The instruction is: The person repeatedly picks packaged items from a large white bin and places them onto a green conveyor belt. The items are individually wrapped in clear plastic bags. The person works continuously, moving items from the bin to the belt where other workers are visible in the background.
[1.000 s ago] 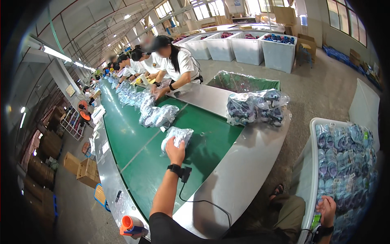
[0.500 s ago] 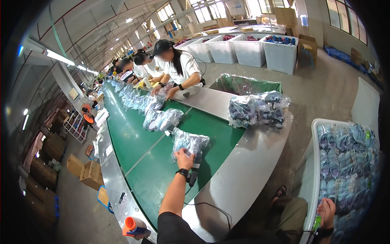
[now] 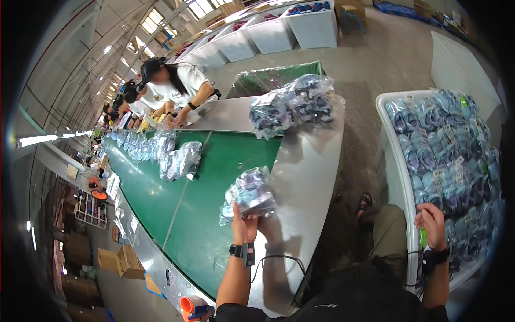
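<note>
My left hand grips a clear plastic bag of pale blue and purple shoes from below, lifted over the edge between the green conveyor belt and the metal table. The thumb lies along the near side of the bag, while the other fingers are partly hidden beneath it. At the right, my right hand hovers by the inner edge of a white bin, fingers loosely curled and apart, with nothing visible in them. Rows of bagged shoes fill that bin.
More bagged shoes are piled on the metal tabletop. Others lie along the belt, where a co-worker leans in. An orange-topped tape dispenser stands at the near left edge. White bins line the back.
My left hand has lifted the bagged shoes off the belt and drawn them nearer. The view has swung right. My right hand stays beside the bin.
</note>
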